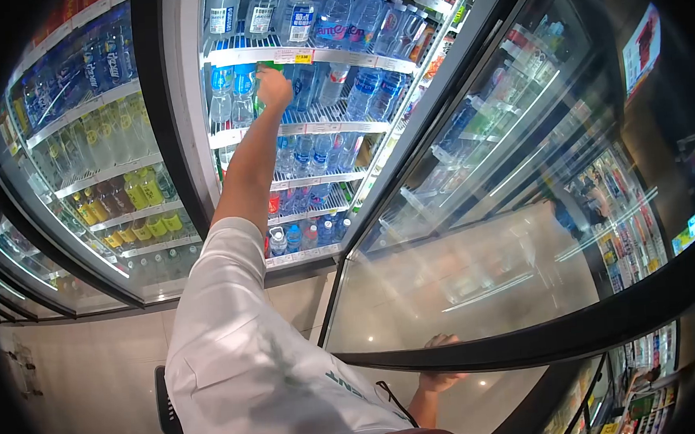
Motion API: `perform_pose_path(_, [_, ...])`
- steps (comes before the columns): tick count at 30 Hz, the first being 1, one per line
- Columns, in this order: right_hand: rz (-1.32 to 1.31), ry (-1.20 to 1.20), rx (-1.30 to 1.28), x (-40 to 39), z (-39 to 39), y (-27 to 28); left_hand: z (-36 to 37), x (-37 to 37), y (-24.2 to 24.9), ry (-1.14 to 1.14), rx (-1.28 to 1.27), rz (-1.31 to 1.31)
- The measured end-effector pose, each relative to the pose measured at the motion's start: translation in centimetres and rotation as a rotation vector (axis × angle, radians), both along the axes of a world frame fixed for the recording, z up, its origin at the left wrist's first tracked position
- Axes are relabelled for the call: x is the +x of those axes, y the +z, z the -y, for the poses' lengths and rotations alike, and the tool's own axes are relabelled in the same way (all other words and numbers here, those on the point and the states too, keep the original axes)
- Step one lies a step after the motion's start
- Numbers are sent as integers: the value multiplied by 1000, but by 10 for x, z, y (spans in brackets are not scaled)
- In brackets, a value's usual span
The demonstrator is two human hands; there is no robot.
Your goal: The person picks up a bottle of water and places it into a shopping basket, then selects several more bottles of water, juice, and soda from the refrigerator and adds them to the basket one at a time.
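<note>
My left hand (273, 88) reaches into the open drinks fridge, at the second shelf from the top of what shows. Its fingers are closed around a bottle (259, 105) with green on it, mostly hidden by the hand. Clear bottles with blue labels (244, 80) stand just left of it, and more water bottles (365, 88) stand to its right. Low in the view, my right hand (441, 380) holds the black-framed glass door (480, 304) by its edge. Its fingertips show through the glass, over the frame.
Price strips (314, 56) run along the shelf fronts, close above and below my left hand. Closed fridge sections (104, 136) with drinks stand to the left. The opened door spans the right side, reflecting shelves. A dark slatted object (168, 407) is on the tiled floor (95, 391).
</note>
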State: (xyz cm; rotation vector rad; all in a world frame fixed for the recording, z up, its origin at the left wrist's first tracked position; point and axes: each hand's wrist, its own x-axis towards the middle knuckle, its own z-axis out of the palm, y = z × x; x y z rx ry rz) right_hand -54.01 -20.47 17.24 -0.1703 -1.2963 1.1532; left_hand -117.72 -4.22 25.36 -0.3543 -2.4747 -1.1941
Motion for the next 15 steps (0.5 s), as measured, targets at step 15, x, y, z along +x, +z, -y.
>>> perform_pose_path(15, [587,297,404,-75,30,65,254,225,-41,-347,396,-217])
